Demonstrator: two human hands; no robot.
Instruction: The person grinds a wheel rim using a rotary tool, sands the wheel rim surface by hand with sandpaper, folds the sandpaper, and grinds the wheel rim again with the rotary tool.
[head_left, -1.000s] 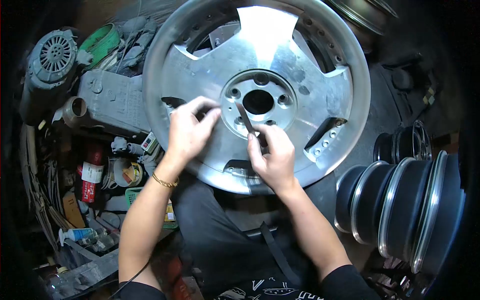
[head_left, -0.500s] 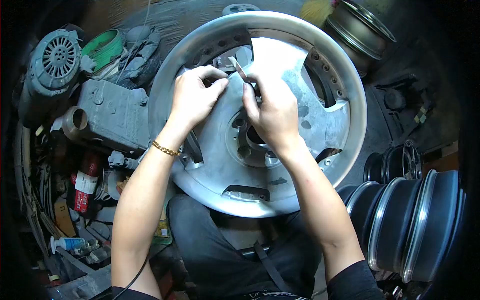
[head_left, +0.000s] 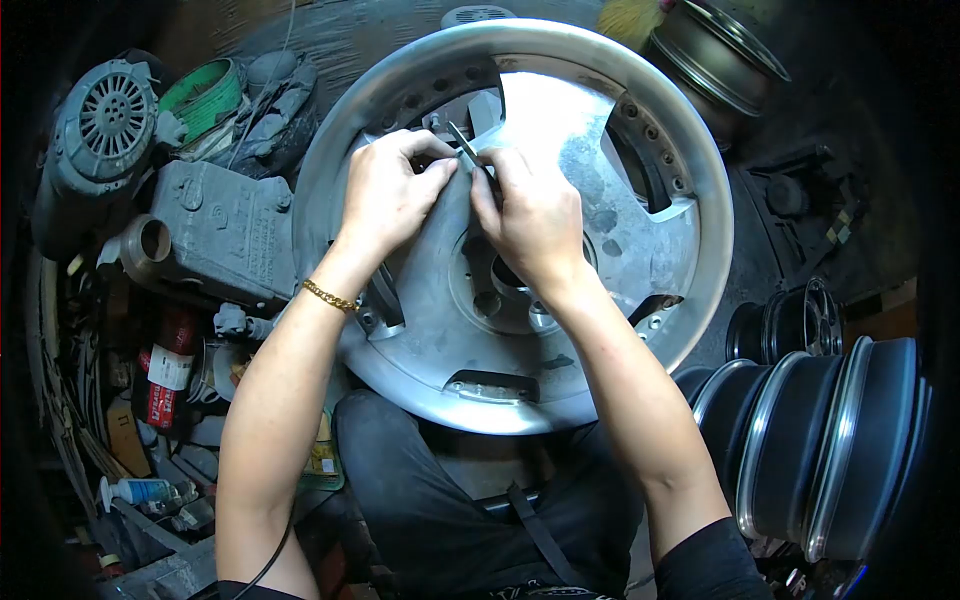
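A large bare-metal wheel rim [head_left: 420, 340] lies face up in front of me, tilted over my knees. My right hand [head_left: 535, 215] is closed on a thin, flat blade [head_left: 461, 141], its narrow end pointing up and left. My fingers hide the other end, so whether it is a knife or a file I cannot tell. My left hand [head_left: 395, 188] is pinched, thumb against fingers, at the edge of a spoke opening. What sits between those fingertips, if anything, is hidden. The blade's tip is close beside the left fingertips.
To the left stand a dusty electric motor [head_left: 108, 115] and a grey metal housing [head_left: 225, 225], with a red can [head_left: 172, 370] below. Several rims [head_left: 790, 450] stand in a row at lower right; another rim [head_left: 715, 60] is at upper right.
My right hand has shifted slightly left with the blade, bringing it closer to my left fingertips. The left hand and the rim stay almost where they were.
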